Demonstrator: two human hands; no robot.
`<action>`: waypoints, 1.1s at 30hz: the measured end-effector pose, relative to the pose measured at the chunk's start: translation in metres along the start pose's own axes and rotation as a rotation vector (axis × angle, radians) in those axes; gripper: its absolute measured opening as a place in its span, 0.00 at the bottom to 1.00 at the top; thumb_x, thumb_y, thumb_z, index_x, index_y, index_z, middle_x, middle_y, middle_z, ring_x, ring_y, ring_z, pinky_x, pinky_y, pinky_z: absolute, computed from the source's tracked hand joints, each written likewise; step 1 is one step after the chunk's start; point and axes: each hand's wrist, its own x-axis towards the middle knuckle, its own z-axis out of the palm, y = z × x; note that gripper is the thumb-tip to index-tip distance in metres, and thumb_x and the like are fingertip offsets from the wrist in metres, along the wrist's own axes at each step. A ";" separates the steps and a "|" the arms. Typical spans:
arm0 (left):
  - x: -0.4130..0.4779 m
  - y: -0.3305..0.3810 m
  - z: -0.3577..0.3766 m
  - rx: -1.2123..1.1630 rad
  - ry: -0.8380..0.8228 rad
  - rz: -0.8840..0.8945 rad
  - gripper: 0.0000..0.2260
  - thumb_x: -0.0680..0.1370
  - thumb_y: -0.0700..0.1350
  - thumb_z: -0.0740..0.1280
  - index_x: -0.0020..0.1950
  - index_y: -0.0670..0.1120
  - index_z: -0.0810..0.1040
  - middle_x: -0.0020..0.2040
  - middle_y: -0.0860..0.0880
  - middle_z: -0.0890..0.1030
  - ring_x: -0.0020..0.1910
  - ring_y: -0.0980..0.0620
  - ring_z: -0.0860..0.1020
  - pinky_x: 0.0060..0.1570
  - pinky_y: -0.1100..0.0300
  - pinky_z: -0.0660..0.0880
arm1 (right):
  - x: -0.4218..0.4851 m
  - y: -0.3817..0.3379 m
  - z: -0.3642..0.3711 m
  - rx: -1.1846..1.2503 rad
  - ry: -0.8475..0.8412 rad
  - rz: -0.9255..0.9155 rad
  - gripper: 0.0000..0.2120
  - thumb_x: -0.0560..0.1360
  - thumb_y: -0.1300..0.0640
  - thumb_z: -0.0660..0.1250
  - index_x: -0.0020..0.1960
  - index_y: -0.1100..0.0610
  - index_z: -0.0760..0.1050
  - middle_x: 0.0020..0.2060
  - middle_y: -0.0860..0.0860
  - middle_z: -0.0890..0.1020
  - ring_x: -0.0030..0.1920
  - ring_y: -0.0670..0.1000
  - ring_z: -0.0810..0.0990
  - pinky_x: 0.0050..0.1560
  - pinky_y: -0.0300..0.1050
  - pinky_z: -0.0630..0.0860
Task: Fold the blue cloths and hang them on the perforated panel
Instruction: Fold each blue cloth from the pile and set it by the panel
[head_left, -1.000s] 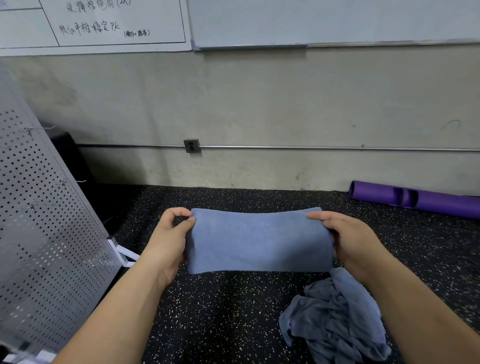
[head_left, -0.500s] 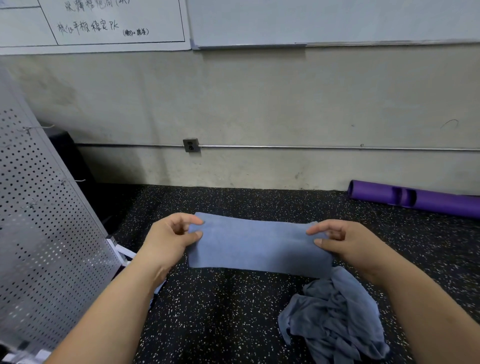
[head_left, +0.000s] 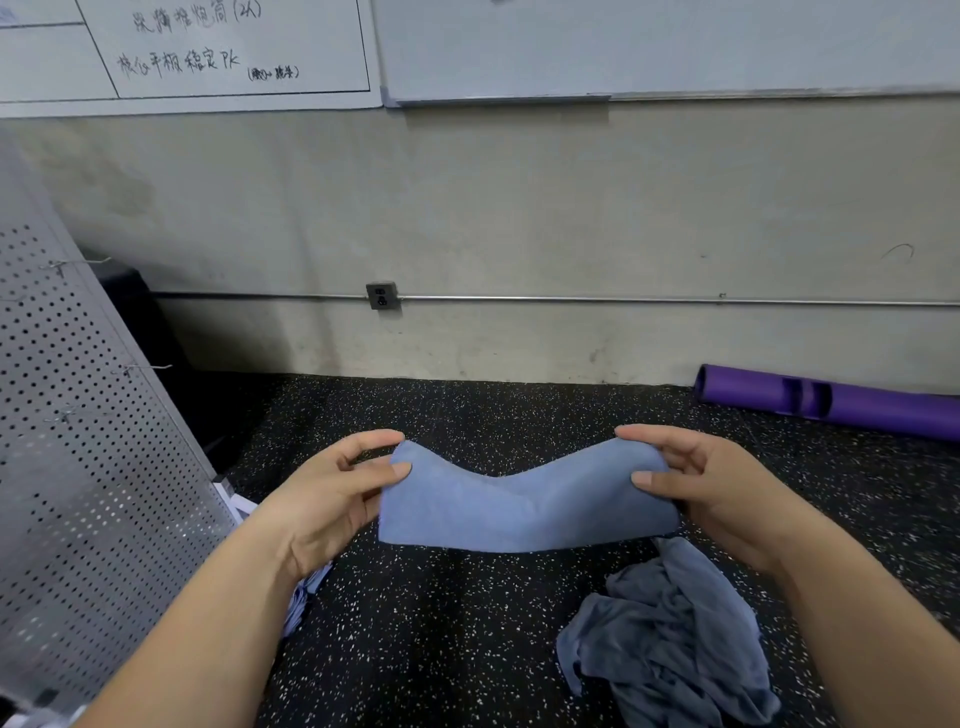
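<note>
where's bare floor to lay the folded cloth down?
Two bare patches of floor: the strip between the held blue cloth and the wall, and the stretch nearer the camera, between the left forearm and the crumpled pile. Crowded: right side by the pile and right hand; left edge by the perforated panel and left hand.

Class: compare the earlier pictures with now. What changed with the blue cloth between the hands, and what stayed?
The blue cloth, earlier held taut with a straight top edge, has gone slack: its top now dips in the middle. The left hand and right hand still pinch its ends. The crumpled cloth pile and perforated panel have not moved.
</note>
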 end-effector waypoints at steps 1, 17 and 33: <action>0.000 0.000 -0.001 0.006 -0.010 -0.012 0.21 0.76 0.31 0.73 0.68 0.40 0.79 0.59 0.35 0.85 0.56 0.41 0.85 0.59 0.52 0.84 | 0.000 0.000 -0.001 -0.007 0.004 0.013 0.25 0.75 0.71 0.73 0.69 0.57 0.81 0.61 0.59 0.87 0.64 0.59 0.85 0.69 0.56 0.76; 0.007 -0.008 -0.003 0.140 0.172 0.130 0.15 0.80 0.28 0.68 0.64 0.40 0.83 0.38 0.49 0.86 0.40 0.54 0.85 0.41 0.60 0.82 | 0.001 0.001 -0.001 0.007 -0.070 0.207 0.19 0.78 0.69 0.71 0.68 0.59 0.82 0.62 0.58 0.86 0.64 0.58 0.85 0.63 0.50 0.81; 0.015 -0.016 -0.009 0.635 0.156 0.339 0.21 0.76 0.31 0.77 0.56 0.57 0.88 0.51 0.41 0.86 0.48 0.46 0.83 0.59 0.50 0.83 | 0.000 0.002 -0.005 -0.224 0.171 -0.065 0.24 0.74 0.72 0.76 0.63 0.50 0.85 0.55 0.51 0.89 0.59 0.52 0.87 0.66 0.55 0.80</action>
